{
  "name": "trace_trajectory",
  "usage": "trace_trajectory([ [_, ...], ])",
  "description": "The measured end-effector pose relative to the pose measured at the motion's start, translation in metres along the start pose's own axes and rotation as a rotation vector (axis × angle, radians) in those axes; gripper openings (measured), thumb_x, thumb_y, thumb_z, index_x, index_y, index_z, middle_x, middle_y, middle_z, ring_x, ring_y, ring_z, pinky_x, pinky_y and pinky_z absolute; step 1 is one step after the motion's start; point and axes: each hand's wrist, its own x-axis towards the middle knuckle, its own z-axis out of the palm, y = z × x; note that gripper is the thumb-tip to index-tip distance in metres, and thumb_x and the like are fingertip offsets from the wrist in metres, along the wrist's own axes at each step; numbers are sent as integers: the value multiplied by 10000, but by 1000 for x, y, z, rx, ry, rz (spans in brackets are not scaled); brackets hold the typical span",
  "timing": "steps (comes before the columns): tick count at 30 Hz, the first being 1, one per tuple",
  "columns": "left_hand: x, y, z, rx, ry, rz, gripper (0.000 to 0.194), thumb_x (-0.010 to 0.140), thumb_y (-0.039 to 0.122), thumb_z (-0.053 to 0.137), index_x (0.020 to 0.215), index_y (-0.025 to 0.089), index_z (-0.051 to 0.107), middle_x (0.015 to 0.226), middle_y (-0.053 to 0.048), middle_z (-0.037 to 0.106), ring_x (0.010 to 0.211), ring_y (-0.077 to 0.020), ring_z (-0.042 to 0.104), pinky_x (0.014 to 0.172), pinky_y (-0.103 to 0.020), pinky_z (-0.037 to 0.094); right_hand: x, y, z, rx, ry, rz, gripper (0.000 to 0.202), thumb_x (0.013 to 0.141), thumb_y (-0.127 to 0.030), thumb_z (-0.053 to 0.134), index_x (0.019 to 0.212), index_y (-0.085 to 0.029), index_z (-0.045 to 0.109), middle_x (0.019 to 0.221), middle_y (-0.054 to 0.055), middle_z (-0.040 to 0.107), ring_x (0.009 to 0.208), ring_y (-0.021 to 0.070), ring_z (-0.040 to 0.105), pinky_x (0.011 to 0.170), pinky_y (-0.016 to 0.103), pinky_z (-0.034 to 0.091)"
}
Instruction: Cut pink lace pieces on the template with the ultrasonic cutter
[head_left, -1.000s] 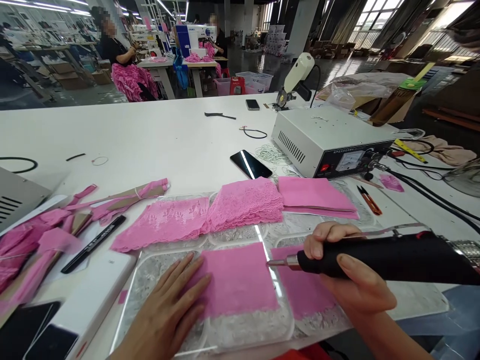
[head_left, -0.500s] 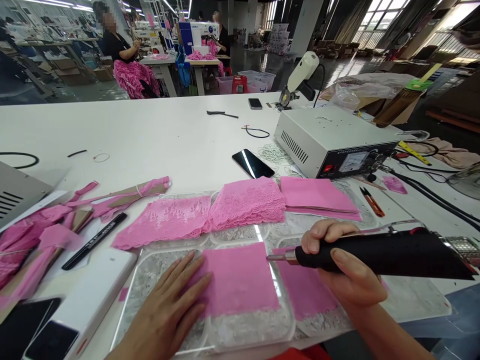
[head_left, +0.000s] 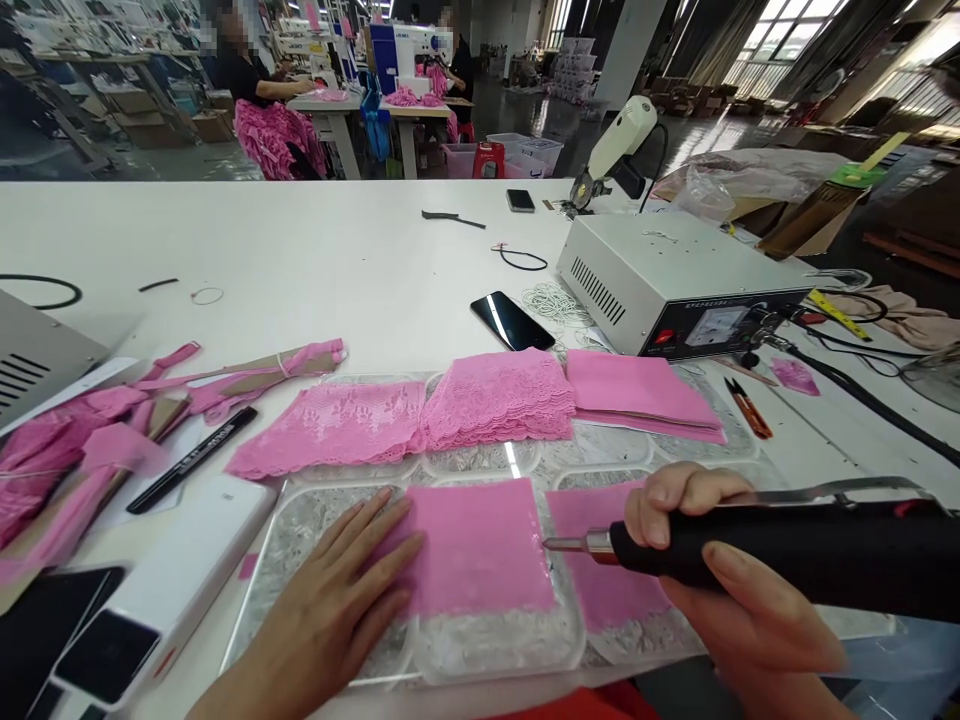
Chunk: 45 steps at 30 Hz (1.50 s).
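My left hand (head_left: 341, 585) lies flat, fingers spread, over the left edge of a smooth pink fabric square (head_left: 480, 550). The square rests on a clear moulded plastic tray (head_left: 499, 655). In my right hand (head_left: 739, 590) is a black handheld ultrasonic tool (head_left: 825, 550) with a pointed metal tip. That tip points left, close to the square's right edge; I cannot tell whether it touches. Under the tool lies a second pink square (head_left: 607, 580), partly hidden by my right hand. Behind them are a pink lace piece (head_left: 337, 425), a lace stack (head_left: 499, 400) and a smooth pink stack (head_left: 641, 390).
A grey control box (head_left: 675, 285) with a dial stands at the back right, with black cables (head_left: 862, 380) beside it. Also about are a phone (head_left: 511, 320), orange snips (head_left: 748, 408), a black marker (head_left: 191, 460) and a white box (head_left: 172, 590). Co-workers sit beyond the table.
The tool's tip has moved slightly right and down, and its body has swung nearer me. My left hand stays on the fabric. The camera view has shifted a little.
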Motion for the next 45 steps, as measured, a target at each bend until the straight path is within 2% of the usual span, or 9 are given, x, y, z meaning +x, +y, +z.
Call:
trace_trajectory([
  [9,0,0,-1,-19,18,-6,338,989,234,491,1299,170,610,1515,-100,438,1456,-274,307,1179,-413,327,-1,1,4,-30,30,-3,113,829,-301,678,905,-227,639,838,12,544,624,117,553,563,295,529],
  [17,-1,0,3,-30,29,-25,353,992,237,484,1327,224,595,1510,-78,450,1440,-279,343,1145,-441,389,2,1,4,-49,18,-3,93,820,-285,679,875,-222,638,805,10,551,609,122,560,552,292,529],
  [23,-7,1,3,-64,61,-64,382,1011,220,437,1377,227,545,1528,-60,425,1446,-267,332,1151,-437,383,9,0,5,-47,99,-45,129,780,-293,670,876,-210,651,816,22,551,593,129,536,530,318,513],
  [29,-7,3,-11,26,87,-31,375,1011,208,430,1365,213,555,1476,-20,498,1439,-207,350,1167,-373,356,24,11,17,-40,106,-104,106,776,-235,637,872,-194,657,843,27,557,610,129,553,535,321,521],
  [33,-17,3,-3,46,104,-44,365,1017,234,432,1353,218,572,1473,-6,503,1447,-203,331,1197,-370,286,31,23,28,-34,92,-98,108,774,-216,626,875,-195,658,851,30,563,629,136,564,547,324,529],
  [37,-25,4,5,-10,95,-83,386,1010,229,436,1378,234,550,1475,-22,501,1446,-228,333,1186,-398,322,35,29,38,-44,79,-102,101,768,-234,642,860,-195,657,846,31,566,610,131,556,554,335,536],
  [45,-17,6,-7,-15,76,-63,346,1002,189,449,1306,215,613,1421,-33,559,1447,-222,328,1177,-398,338,36,33,50,-64,31,-78,102,785,-243,641,883,-214,646,859,28,548,619,137,556,530,325,537],
])
